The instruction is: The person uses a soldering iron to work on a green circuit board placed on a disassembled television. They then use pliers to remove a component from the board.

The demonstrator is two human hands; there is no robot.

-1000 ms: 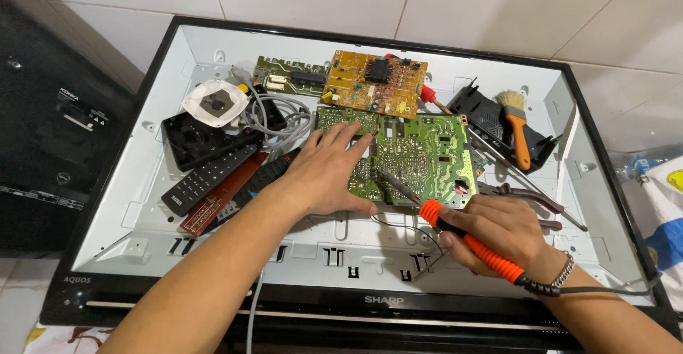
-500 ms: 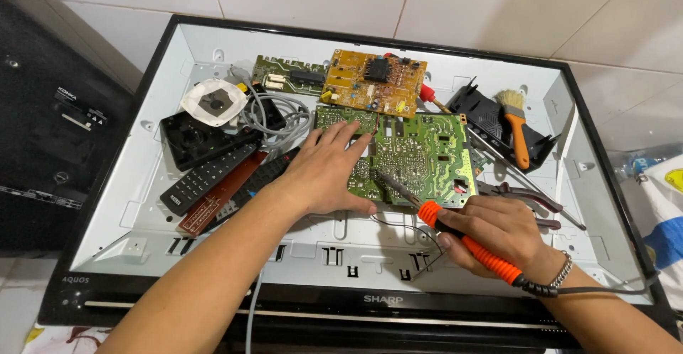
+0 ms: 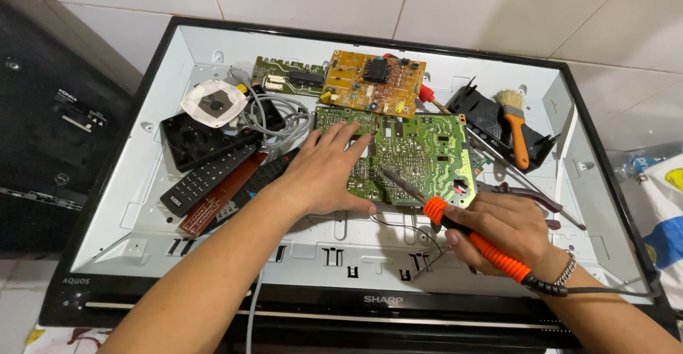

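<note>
Soldering on the green board [image 3: 420,156]: left hand [image 3: 329,172] flat, open, pinning it; right hand [image 3: 498,227] closed around the iron [image 3: 475,240], tip down. Next calls for steadiness.

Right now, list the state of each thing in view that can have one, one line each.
Left hand: flat, palm down on the green circuit board.
Right hand: closed around the orange-handled soldering iron.
Orange-handled soldering iron: held, tip on the green board.
Green circuit board: lying flat, pinned by the left hand.
Yellow circuit board: lying flat, untouched.
Orange-handled paintbrush: lying idle.
Black remote control: lying face up.
</note>
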